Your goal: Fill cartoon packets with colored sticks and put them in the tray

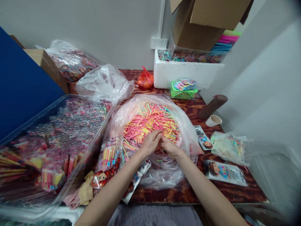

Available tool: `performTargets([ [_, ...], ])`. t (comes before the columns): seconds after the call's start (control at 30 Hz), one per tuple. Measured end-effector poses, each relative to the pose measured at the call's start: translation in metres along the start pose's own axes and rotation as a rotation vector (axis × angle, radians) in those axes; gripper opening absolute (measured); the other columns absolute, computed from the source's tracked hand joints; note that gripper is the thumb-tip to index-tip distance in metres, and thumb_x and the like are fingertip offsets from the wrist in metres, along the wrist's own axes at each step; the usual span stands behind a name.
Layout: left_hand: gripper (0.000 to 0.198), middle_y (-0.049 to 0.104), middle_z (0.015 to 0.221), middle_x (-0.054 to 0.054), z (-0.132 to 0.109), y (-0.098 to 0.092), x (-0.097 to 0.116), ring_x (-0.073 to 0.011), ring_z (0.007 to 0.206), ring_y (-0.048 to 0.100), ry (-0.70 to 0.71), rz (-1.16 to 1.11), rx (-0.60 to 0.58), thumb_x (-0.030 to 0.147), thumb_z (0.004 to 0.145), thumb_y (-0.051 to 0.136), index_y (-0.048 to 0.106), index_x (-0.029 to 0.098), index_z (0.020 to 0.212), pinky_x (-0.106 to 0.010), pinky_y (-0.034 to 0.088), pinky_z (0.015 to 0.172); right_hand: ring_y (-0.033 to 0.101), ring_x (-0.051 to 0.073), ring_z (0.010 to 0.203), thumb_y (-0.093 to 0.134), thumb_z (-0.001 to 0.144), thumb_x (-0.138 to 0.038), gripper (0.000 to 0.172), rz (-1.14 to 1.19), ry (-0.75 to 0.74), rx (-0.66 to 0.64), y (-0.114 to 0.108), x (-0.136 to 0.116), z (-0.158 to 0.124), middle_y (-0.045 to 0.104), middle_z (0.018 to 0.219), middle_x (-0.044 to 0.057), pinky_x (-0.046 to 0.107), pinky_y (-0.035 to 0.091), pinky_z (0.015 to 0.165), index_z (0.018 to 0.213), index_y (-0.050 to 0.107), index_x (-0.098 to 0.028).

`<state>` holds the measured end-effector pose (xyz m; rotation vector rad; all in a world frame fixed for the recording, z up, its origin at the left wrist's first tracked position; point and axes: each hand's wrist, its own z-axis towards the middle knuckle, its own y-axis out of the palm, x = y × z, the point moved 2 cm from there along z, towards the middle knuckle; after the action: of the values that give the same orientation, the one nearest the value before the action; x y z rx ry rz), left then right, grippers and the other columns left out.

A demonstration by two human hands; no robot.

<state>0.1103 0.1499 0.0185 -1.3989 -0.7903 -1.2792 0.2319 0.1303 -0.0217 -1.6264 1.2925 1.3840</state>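
Note:
A large clear plastic bag (188,125) lies wide open on the table, heaped with thin pink, yellow and green sticks (152,117). Over the near side of this heap, my left hand (151,142) and my right hand (169,146) meet at the fingertips. The fingers of both hands are curled and closed; whatever they hold is hidden. Left of the bag, beside my left forearm, are printed packets (109,157) with colourful sticks in them. Another printed pouch (138,182) lies partly under that forearm.
A big clear tub (94,141) full of small filled packets stands at left. Toward the back are a white foam box (183,72), a green basket (183,93) and a red bag of fruit (145,80). A brown flask (213,106) and a paper cup (213,121) stand right.

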Motion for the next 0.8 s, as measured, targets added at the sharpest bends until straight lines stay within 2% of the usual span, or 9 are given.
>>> performTargets([
  [0.13, 0.039, 0.063, 0.132, -0.008, -0.019, -0.011, 0.005, -0.0232, 0.125, 0.056, 0.019, 0.060, 0.049, 0.032, 0.090, 0.052, 0.061, 0.022, 0.127, -0.041, 0.039, 0.110, 0.060, 0.020, 0.089, 0.053, 0.081, -0.029, 0.019, -0.252, -0.168, 0.174, 0.008, 0.014, -0.017, 0.066, 0.088, 0.002, 0.038, 0.047, 0.087, 0.095, 0.062, -0.020],
  [0.23, 0.042, 0.059, 0.136, -0.010, -0.036, -0.015, 0.006, -0.0231, 0.127, 0.054, 0.025, 0.079, 0.049, 0.034, 0.093, 0.050, 0.057, 0.021, 0.132, -0.041, 0.038, 0.110, 0.058, 0.021, 0.093, 0.047, 0.088, -0.033, 0.017, -0.386, -0.246, 0.285, 0.014, 0.021, -0.033, 0.063, 0.089, 0.004, 0.039, 0.045, 0.092, 0.090, 0.059, -0.021],
  [0.4, 0.040, 0.060, 0.135, -0.010, -0.060, -0.016, 0.004, -0.0226, 0.125, 0.056, -0.046, -0.021, 0.128, 0.034, 0.094, 0.050, 0.057, 0.020, 0.131, -0.040, 0.041, 0.108, 0.061, 0.020, 0.081, 0.047, 0.088, -0.036, 0.016, -0.291, -0.184, 0.324, 0.017, 0.018, -0.036, 0.065, 0.084, 0.003, 0.034, 0.050, 0.081, 0.089, 0.055, -0.022],
  [0.53, 0.037, 0.063, 0.130, -0.009, -0.072, -0.024, 0.003, -0.0223, 0.121, 0.058, -0.104, -0.076, 0.198, 0.037, 0.093, 0.052, 0.060, 0.020, 0.125, -0.039, 0.044, 0.104, 0.060, 0.021, 0.106, 0.049, 0.089, -0.039, 0.020, -0.234, -0.242, 0.325, 0.012, -0.005, -0.035, 0.067, 0.113, 0.008, 0.035, 0.047, 0.093, 0.096, 0.057, -0.022],
  [0.6, 0.037, 0.064, 0.130, -0.009, -0.077, -0.031, 0.003, -0.0220, 0.121, 0.059, -0.114, -0.090, 0.222, 0.037, 0.093, 0.052, 0.061, 0.021, 0.124, -0.038, 0.044, 0.104, 0.061, 0.021, 0.106, 0.046, 0.091, -0.039, 0.020, -0.253, -0.267, 0.370, 0.006, -0.016, -0.039, 0.066, 0.115, 0.008, 0.035, 0.047, 0.091, 0.097, 0.056, -0.022],
  [0.7, 0.036, 0.065, 0.127, -0.009, -0.083, -0.039, 0.004, -0.0216, 0.118, 0.060, -0.128, -0.104, 0.238, 0.037, 0.093, 0.051, 0.062, 0.020, 0.123, -0.037, 0.045, 0.102, 0.063, 0.021, 0.091, 0.040, 0.094, -0.034, 0.019, -0.452, -0.241, 0.470, -0.003, -0.023, -0.047, 0.067, 0.100, 0.007, 0.033, 0.049, 0.081, 0.098, 0.055, -0.022],
  [0.8, 0.033, 0.067, 0.122, -0.010, -0.086, -0.041, 0.004, -0.0223, 0.115, 0.061, -0.155, -0.094, 0.245, 0.037, 0.092, 0.052, 0.064, 0.019, 0.117, -0.037, 0.046, 0.099, 0.062, 0.021, 0.091, 0.037, 0.094, -0.020, 0.022, -0.863, -0.160, 0.455, -0.001, -0.017, -0.052, 0.066, 0.099, 0.008, 0.032, 0.047, 0.080, 0.103, 0.056, -0.020],
])
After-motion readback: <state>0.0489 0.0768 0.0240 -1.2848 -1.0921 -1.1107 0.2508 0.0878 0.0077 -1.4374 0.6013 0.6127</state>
